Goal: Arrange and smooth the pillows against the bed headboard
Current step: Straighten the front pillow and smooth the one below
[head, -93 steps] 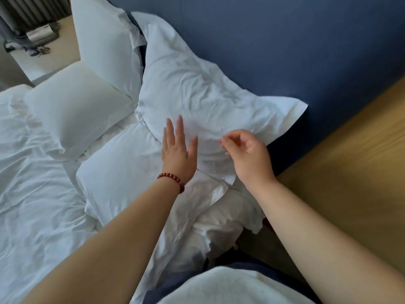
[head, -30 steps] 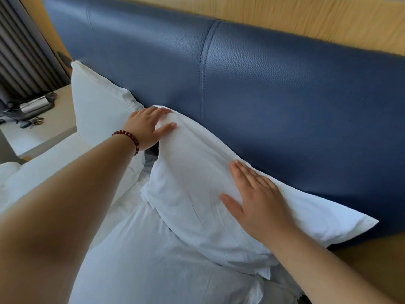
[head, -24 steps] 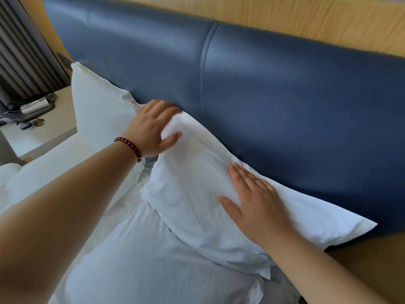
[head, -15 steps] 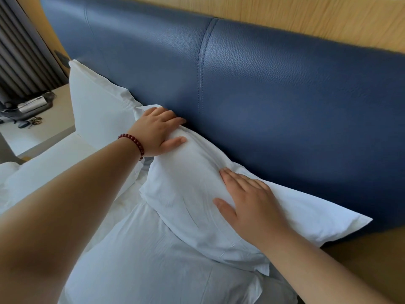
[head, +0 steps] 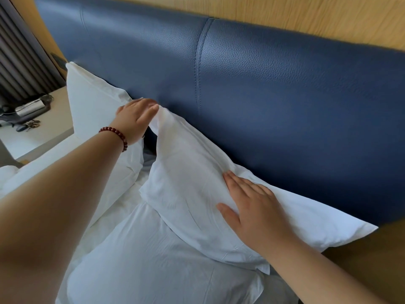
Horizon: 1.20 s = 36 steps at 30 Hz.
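Note:
A white pillow [head: 188, 189] leans against the blue padded headboard [head: 274, 88]. My left hand [head: 134, 119], with a red bead bracelet on the wrist, touches the pillow's upper left corner with straight fingers. My right hand [head: 252, 205] lies flat on the pillow's front face, fingers extended. A second white pillow [head: 92, 106] stands upright against the headboard to the left. A third white pillow [head: 153, 264] lies flat in front, below the leaning one.
A pale bedside table [head: 39, 132] at the left carries a dark device and keys. Grey curtains [head: 19, 55] hang behind it. Wood panelling [head: 285, 16] runs above the headboard. A wooden ledge [head: 372, 270] is at the lower right.
My left hand has slid up to the pillow's top left corner, which now stands up higher along the headboard. My right hand stays flat on the pillow's face.

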Available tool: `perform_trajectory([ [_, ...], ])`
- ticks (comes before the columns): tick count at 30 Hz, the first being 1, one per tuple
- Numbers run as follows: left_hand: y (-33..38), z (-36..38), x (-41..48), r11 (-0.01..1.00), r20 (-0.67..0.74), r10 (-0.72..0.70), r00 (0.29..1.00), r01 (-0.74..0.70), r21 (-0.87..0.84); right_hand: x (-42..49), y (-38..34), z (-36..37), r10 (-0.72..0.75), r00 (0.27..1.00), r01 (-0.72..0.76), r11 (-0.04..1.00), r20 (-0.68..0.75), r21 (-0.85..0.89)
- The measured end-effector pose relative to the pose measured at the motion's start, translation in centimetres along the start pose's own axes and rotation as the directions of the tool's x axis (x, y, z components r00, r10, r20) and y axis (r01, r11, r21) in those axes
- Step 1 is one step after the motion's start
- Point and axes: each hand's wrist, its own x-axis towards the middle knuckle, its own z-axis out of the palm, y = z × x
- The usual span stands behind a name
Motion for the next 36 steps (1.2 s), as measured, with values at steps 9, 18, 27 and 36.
perform_trajectory([
  [9, 1.6, 1.9, -1.1, 0.990, 0.158, 0.075, 0.985, -0.054, -0.131, 0.0, -0.1, 0.2, -0.006, 1.000, 0.006, 1.000, 0.018, 0.003],
  [18, 9.4, 2.8, -4.2, 0.786, -0.094, 0.612, 0.785, -0.591, 0.182, 0.5, -0.6, -0.3, 0.011, 0.999, -0.012, 0.999, 0.036, 0.035],
  [27, 11.1, 6.9, -7.2, 0.878, 0.191, 0.418, 0.888, -0.449, 0.167, -3.9, 4.8, -3.0, 0.258, 0.965, -0.251, 0.962, 0.054, -0.109],
  [36, 11.1, 6.7, -7.5, 0.893, 0.196, 0.366, 0.910, -0.402, 0.201, -10.9, 5.9, -5.7, 0.319, 0.861, -0.256, 0.945, -0.395, 0.206],
])
